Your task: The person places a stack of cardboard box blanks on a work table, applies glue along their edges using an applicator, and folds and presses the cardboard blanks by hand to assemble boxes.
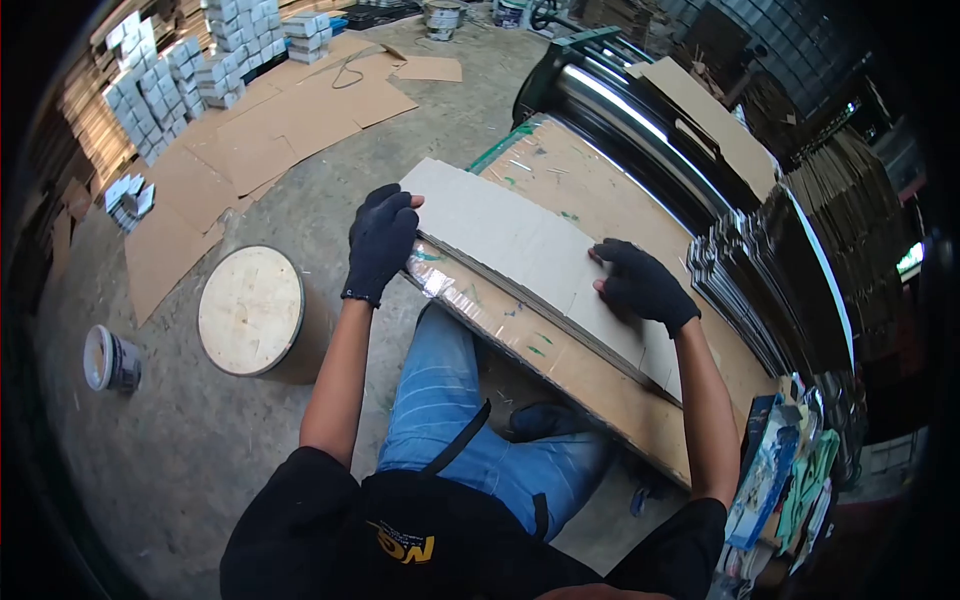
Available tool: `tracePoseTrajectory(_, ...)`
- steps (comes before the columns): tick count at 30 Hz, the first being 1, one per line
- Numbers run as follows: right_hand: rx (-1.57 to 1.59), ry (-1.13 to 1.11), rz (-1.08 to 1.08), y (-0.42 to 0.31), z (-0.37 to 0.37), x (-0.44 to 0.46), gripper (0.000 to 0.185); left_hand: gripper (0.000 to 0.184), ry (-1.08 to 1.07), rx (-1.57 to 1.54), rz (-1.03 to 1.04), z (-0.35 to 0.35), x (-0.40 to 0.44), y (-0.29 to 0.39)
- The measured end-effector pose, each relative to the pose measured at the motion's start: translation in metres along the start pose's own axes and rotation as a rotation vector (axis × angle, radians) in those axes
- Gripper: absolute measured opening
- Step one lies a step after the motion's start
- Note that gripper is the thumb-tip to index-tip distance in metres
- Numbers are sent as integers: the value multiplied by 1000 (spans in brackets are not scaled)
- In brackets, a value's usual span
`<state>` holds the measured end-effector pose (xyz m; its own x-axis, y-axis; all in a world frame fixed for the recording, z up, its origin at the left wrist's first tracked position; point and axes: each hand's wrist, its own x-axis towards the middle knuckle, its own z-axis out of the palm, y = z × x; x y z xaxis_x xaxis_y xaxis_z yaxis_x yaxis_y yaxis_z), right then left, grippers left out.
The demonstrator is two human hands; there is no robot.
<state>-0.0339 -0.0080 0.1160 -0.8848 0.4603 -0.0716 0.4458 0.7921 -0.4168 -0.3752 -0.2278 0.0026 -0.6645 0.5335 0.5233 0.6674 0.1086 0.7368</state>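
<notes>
A stack of long grey cardboard sheets (510, 235) lies on the wooden table (480, 305) in front of me. My left hand (384, 240), in a dark glove, is at the stack's left end, fingers curled over its corner with the fingertips on the board. Over the right part of the stack is my right hand (645, 285), also gloved, with thumb and forefinger apart at the far edge. Nothing shows between those fingers. Slits or cut lines cross the top sheet near the right hand.
Behind the table stands a machine with shiny rollers (630, 110). Stacked dark sheets (760, 270) stand at the right, above a pile of cloths (790, 470). A round drum (250, 312) and a bucket (110, 358) stand left; flat cardboard (250, 150) covers the floor.
</notes>
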Motion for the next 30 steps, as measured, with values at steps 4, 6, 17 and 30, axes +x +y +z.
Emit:
tracePoseTrajectory(4,-245,301,25,-33,13,-17,52,26,88,206,141,-1,-8,16)
tracePoseTrajectory(6,-243,540,-62,-43,28,-42,53,31,168,81,164,8,-18,20)
tracePoseTrajectory(17,-578,1151,476,-12,40,-308,38,46,125,-49,339,32,-72,110)
tracePoseTrajectory(30,684,1964,1196,9,147,-481,39,39,-12,-144,529,79,-119,157)
